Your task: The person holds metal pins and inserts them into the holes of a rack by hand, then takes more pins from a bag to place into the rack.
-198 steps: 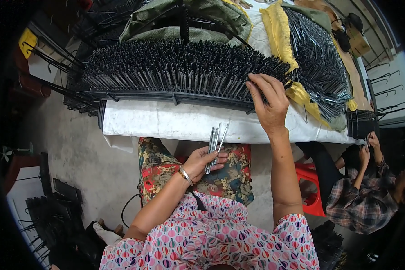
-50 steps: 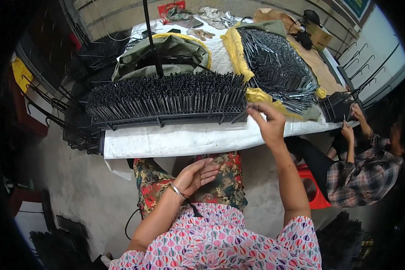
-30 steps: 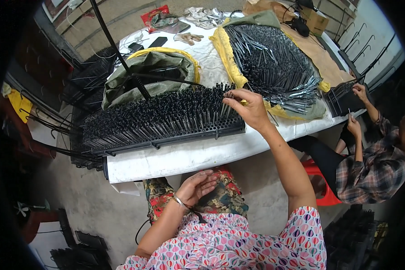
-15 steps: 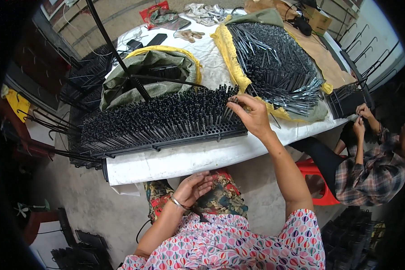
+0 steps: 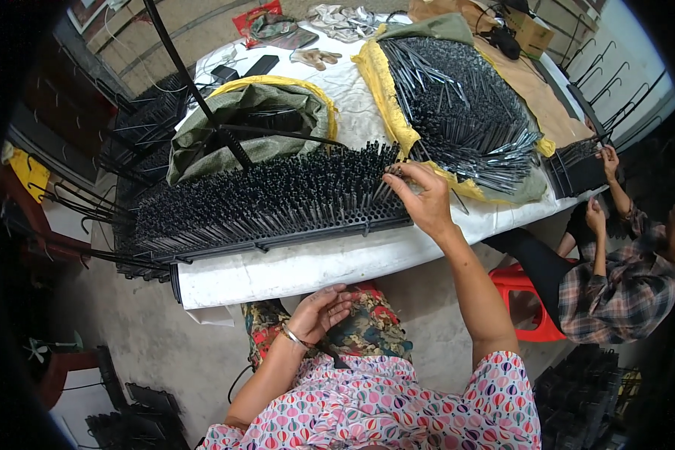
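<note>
My right hand (image 5: pixel 425 199) is at the right end of a long black perforated rack (image 5: pixel 315 234). Its thumb and fingertips are pinched on a thin dark rod (image 5: pixel 383 187), which stands among the rack's rods. Densely packed upright black rods (image 5: pixel 262 191) fill most of the rack, while bare holes show along its front edge and right end. My left hand (image 5: pixel 322 313) rests over my lap below the table edge, palm turned inward and fingers loosely curled, with nothing seen in it.
Behind the rack stand a green sack (image 5: pixel 187 150) with a rolled yellow rim and a yellow-edged sack heaped with loose black rods (image 5: pixel 457 105). A slanted black bar (image 5: pixel 195 82) rises over the rack. At right, a co-worker in a plaid shirt (image 5: pixel 615 289) sits on a red stool (image 5: pixel 516 281).
My right hand has shifted slightly right and down at the rack's end, still pinching. The co-worker's hands have moved apart. My left hand has stayed put.
</note>
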Demonstrator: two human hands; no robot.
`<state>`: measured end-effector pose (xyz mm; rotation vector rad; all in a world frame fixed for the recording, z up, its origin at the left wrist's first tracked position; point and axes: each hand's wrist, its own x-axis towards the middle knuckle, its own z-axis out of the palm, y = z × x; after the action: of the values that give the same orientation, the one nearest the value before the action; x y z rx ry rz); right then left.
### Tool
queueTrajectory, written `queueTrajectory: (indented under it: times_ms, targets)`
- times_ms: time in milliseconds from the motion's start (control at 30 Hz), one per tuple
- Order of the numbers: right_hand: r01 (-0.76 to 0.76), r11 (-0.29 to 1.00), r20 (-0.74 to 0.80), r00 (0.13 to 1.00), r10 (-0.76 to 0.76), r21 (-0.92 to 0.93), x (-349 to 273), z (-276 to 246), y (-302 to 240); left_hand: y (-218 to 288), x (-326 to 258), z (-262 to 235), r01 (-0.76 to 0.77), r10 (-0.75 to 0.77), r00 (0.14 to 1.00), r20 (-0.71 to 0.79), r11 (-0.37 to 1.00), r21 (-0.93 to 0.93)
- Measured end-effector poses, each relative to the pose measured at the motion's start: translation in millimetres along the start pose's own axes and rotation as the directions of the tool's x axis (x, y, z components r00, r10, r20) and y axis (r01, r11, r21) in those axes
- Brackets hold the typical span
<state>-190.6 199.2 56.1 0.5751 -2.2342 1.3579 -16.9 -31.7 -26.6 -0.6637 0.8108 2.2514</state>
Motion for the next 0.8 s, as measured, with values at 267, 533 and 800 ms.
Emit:
queueTrajectory:
  times_ms: [267, 533, 800]
  targets:
    - [0.055, 0.996, -0.001, 0.999, -0.055, -0.071, -1.8, 0.1, -1.8, -0.1, -5.4, 2.0, -0.011, 0.011, 1.0, -0.001, 1.0, 0.009]
    - [0.156, 0.975, -0.036, 0.986, -0.164, -0.161, -3.0, 3.2, -13.3, -1.8, -6.9, -1.9, -0.017, 0.017, 1.0, -0.022, 1.0, -0.007]
    - [0.127, 0.984, -0.017, 0.991, -0.13, -0.129, -5.0, 7.0, -19.2, -3.8, -6.1, -4.3, -0.007, 0.006, 0.999, -0.036, 1.0, -0.029]
